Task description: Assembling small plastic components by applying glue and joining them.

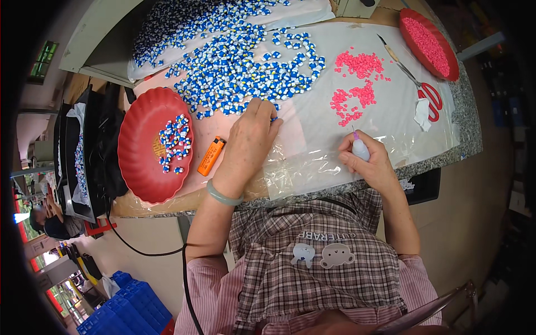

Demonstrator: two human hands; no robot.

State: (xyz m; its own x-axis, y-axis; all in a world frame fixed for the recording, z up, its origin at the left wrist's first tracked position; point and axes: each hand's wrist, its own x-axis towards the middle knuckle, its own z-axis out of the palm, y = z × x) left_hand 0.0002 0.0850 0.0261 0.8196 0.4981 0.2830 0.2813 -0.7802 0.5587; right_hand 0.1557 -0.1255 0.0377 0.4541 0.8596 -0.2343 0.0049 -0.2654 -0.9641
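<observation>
My left hand reaches to the near edge of a large spread of small blue-and-white pieces. Its thumb and forefinger are pinched together, and a bit of blue shows at their tips, so one such piece is held there. In my right hand is a small squeeze bottle with a purple collar and a thin needle tip pointing away from me. Just beyond that tip lie small flat pink pieces in loose clusters on the white sheet.
Left of my hand lie an orange lighter and a red scalloped bowl with some blue-and-white pieces. At far right are red-handled scissors, a pointed tool, crumpled white tissue and a red dish of pink pieces.
</observation>
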